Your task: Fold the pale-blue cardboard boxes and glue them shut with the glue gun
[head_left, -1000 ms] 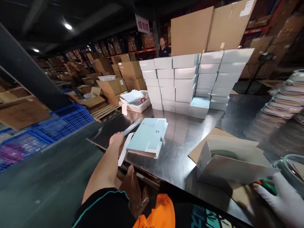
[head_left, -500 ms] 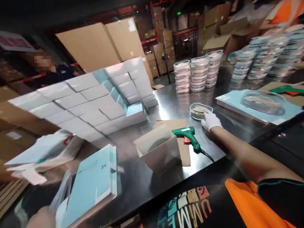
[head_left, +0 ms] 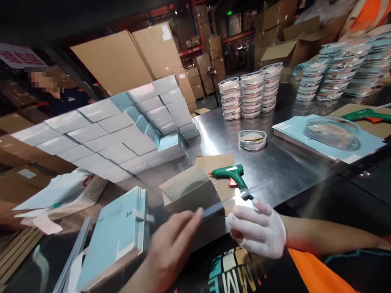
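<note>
My bare left hand (head_left: 171,244), blurred by motion, pinches a clear, thin stick that looks like a glue stick (head_left: 214,208), which points right. My right hand (head_left: 262,232), in a white glove, hovers at the table's front edge with curved fingers and nothing visible in it. Just beyond it lies a green hot glue gun (head_left: 233,174) with a red trigger, on a piece of cardboard (head_left: 203,161). An open white box (head_left: 189,207) stands left of the gun, partly behind my left hand. Farther back sits a round clear container (head_left: 252,140) with a tan insert.
White boxes (head_left: 106,130) are stacked at the back left. A light-blue flat stack (head_left: 116,232) lies front left, beside more clear sticks (head_left: 71,256). Clear containers (head_left: 252,93) form several stacks behind. At right are blue sheets (head_left: 284,128) and another glue gun (head_left: 363,115). A person (head_left: 67,99) stands back left.
My right hand has let go of the round container and drawn back to the front edge. My left hand has come in from the lower left with the clear stick.
</note>
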{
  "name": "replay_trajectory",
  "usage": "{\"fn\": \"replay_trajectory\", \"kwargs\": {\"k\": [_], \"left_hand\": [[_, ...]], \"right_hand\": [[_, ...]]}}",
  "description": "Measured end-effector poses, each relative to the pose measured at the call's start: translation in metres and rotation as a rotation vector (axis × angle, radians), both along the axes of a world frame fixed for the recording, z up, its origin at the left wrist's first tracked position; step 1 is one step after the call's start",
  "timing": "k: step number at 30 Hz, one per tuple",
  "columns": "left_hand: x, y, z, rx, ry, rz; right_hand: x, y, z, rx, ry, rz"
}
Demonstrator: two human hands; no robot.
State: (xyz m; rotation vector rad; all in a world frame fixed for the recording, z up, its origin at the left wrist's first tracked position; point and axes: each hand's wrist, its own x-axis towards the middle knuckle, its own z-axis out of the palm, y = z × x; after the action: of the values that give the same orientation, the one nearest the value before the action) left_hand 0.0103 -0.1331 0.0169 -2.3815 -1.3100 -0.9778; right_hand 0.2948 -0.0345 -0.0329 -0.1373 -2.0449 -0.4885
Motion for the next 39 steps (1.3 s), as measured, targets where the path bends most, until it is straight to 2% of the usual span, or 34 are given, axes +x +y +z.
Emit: {"fn": "replay_trajectory", "kwargs": {"k": [2,3,4,5,6,7,9,11,13,14,16,19,24,27,30,32,36,39], "left_hand": [[0.061,0.031,-0.025,0.015,0.085,-0.138],[0.086,0.05,-0.037,0.027,0.092,-0.166],[0.106,0.069,-0.048,0.067,0.073,-0.132],[0.122,0.086,-0.059,0.13,0.033,-0.038],[0.134,0.102,-0.069,0.182,0.029,0.001],[0.143,0.114,-0.079,0.159,0.041,0.04],[0.155,0.131,-0.095,-0.028,0.08,0.153],[0.164,0.141,-0.105,-0.336,0.117,0.317],[0.17,0.15,-0.11,-0.588,0.127,0.461],[0.172,0.154,-0.111,-0.661,0.111,0.496],[0.175,0.162,-0.114,-0.722,0.017,0.484],[0.174,0.168,-0.122,-0.721,-0.214,0.399],[0.161,0.158,-0.137,-0.699,-0.439,0.403],[0.152,0.146,-0.144,-0.638,-0.686,0.282],[0.149,0.134,-0.149,-0.559,-0.942,0.095],[0.15,0.129,-0.151,-0.542,-1.006,0.042],[0.155,0.128,-0.15,-0.538,-1.037,0.063],[0.159,0.127,-0.152,-0.514,-1.024,0.101]], "right_hand": [[0.005,0.002,-0.014,-0.124,-0.104,-0.078],[0.014,0.012,-0.021,-0.209,-0.161,-0.139],[0.028,0.025,-0.028,-0.287,-0.226,-0.213],[0.044,0.041,-0.033,-0.366,-0.296,-0.302],[0.063,0.058,-0.036,-0.446,-0.352,-0.424],[0.081,0.075,-0.037,-0.552,-0.398,-0.585],[0.112,0.102,-0.035,-0.823,-0.47,-0.908],[0.126,0.119,-0.032,-1.028,-0.51,-1.068],[0.122,0.13,-0.032,-1.093,-0.517,-1.043],[0.116,0.134,-0.035,-1.091,-0.51,-0.997],[0.103,0.139,-0.043,-1.073,-0.49,-0.91],[0.093,0.142,-0.06,-1.047,-0.45,-0.813],[0.112,0.132,-0.084,-1.001,-0.319,-0.781],[0.119,0.12,-0.089,-0.977,-0.234,-0.774],[0.114,0.107,-0.087,-0.98,-0.152,-0.742],[0.11,0.1,-0.082,-0.979,-0.101,-0.73],[0.114,0.086,-0.066,-0.958,-0.122,-0.759],[0.12,0.076,-0.045,-0.916,-0.106,-0.72]]}}
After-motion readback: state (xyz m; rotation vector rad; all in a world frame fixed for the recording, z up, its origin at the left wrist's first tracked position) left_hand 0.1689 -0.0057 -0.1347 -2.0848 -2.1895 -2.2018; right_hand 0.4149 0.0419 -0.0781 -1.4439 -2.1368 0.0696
